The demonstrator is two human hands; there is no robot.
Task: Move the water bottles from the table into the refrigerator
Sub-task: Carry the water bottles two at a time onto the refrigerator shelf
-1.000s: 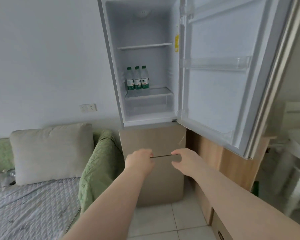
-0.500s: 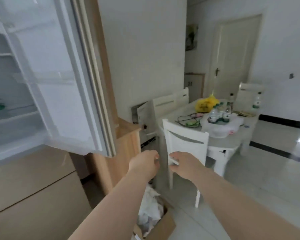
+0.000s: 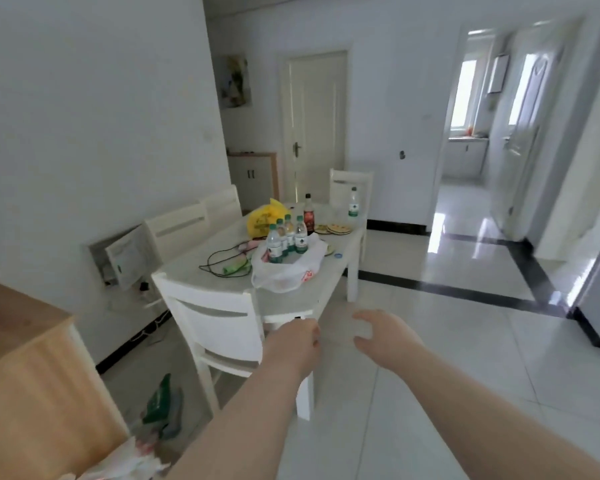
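Room: white walls; glossy pale floor tiles (image 3: 447,358) crossed by a black band (image 3: 447,289). There is a closed white door (image 3: 314,126) at the back and an open doorway (image 3: 471,109) to the right. A light wooden cabinet (image 3: 25,375) stands at lower left.

Counter (image 3: 194,268): white and rectangular, set along the left wall. The nearest white chair (image 3: 215,327) turns its back to us.

On the counter we count:
- four green-labelled water bottles (image 3: 286,239), upright and touching, with a crumpled clear plastic bag (image 3: 284,277) around their bases;
- a fifth bottle (image 3: 353,202), upright at the far end, well apart from the four;
- a yellow bag (image 3: 265,220) just behind the cluster, and a dark bottle (image 3: 308,213) beside it;
- a black cable (image 3: 219,263) looped to the left;
- flat round mats (image 3: 338,228) near the far edge.

Hands, both near the counter's near end and touching nothing:
- left hand (image 3: 295,344), fingers curled in toward the palm, empty;
- right hand (image 3: 381,336), fingers loosely bent and apart from the thumb, empty.
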